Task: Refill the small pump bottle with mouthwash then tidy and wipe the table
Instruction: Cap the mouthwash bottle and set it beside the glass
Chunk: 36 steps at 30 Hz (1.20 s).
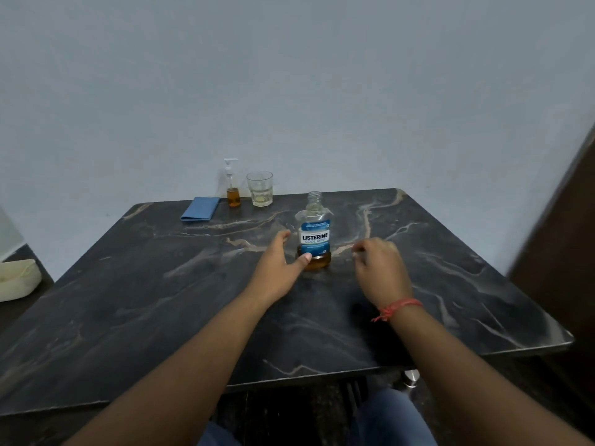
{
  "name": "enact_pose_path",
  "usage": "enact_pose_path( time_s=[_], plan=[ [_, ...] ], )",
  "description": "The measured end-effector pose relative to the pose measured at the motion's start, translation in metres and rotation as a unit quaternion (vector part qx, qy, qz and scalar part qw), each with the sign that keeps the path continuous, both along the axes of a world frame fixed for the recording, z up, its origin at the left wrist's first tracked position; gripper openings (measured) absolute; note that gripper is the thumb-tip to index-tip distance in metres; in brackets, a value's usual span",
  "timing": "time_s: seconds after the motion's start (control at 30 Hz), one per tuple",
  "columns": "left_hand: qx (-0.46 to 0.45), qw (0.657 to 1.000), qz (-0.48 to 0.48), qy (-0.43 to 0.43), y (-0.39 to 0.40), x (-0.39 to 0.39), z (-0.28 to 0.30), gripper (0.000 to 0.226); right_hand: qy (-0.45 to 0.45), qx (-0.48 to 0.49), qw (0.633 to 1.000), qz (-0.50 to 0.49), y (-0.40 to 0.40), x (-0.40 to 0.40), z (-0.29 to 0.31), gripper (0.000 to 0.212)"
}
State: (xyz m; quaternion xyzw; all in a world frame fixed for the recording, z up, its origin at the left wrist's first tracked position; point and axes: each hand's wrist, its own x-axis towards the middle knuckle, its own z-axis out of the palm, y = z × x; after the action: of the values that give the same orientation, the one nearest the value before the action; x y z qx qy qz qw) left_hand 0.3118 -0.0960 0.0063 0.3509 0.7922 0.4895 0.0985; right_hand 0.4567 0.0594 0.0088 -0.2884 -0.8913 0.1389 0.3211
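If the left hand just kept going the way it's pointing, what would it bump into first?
The left hand points at the mouthwash bottle; its thumb already seems to touch the bottle's base, so that comes first.

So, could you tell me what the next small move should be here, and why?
Probably recap the Listerine bottle: its neck stands open with no cap visible, the left hand steadies its base, and the right hand hovers beside it, fingers curled. The pump bottle already holds amber liquid with its pump on.
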Motion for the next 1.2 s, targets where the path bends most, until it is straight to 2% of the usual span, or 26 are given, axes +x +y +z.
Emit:
enact_pose_path(
  time_s=[0.07,0.17,0.23,0.33,0.43,0.57,0.73,0.83,0.93,1.07,1.2],
  plan=[
    [0.011,1.000,-0.008,-0.024,0.009,0.003,0.004,0.074,-0.076,0.059,0.994,-0.044,0.024,0.004,-0.001,0.026],
    [0.024,0.998,-0.007,-0.054,0.020,0.002,0.008,0.078,-0.172,0.057,0.982,-0.043,0.048,0.002,-0.003,0.034],
    [0.052,0.995,-0.018,-0.088,0.025,0.001,0.011,0.080,-0.192,0.037,0.980,-0.025,0.053,-0.002,-0.005,0.034],
    [0.071,0.992,-0.014,-0.100,0.033,-0.001,0.013,0.078,-0.176,0.041,0.983,-0.019,0.051,-0.009,-0.008,0.033],
    [0.059,0.995,0.000,-0.084,0.037,-0.001,0.010,0.068,-0.121,0.019,0.992,-0.012,0.047,-0.014,-0.014,0.029],
    [0.030,0.997,0.006,-0.067,0.033,-0.003,0.006,0.050,0.006,-0.106,0.994,0.032,0.038,-0.023,-0.005,0.025],
    [0.013,0.998,-0.012,-0.061,0.017,-0.007,0.005,0.050,0.178,-0.222,0.954,0.096,0.014,-0.030,0.047,0.023],
    [0.010,0.998,-0.024,-0.061,0.008,-0.009,0.003,0.049,0.216,-0.205,0.940,0.165,-0.006,-0.033,0.079,0.024],
    [0.008,0.997,-0.032,-0.065,0.001,-0.011,0.003,0.041,0.171,-0.128,0.952,0.218,-0.021,-0.037,0.103,0.025],
    [0.007,0.997,-0.040,-0.062,-0.005,-0.010,0.006,0.041,0.027,-0.004,0.968,0.249,-0.029,-0.044,0.115,0.031],
    [0.012,0.997,-0.039,-0.062,-0.006,-0.007,0.006,0.042,-0.033,0.014,0.966,0.256,-0.030,-0.048,0.114,0.037]
  ],
)
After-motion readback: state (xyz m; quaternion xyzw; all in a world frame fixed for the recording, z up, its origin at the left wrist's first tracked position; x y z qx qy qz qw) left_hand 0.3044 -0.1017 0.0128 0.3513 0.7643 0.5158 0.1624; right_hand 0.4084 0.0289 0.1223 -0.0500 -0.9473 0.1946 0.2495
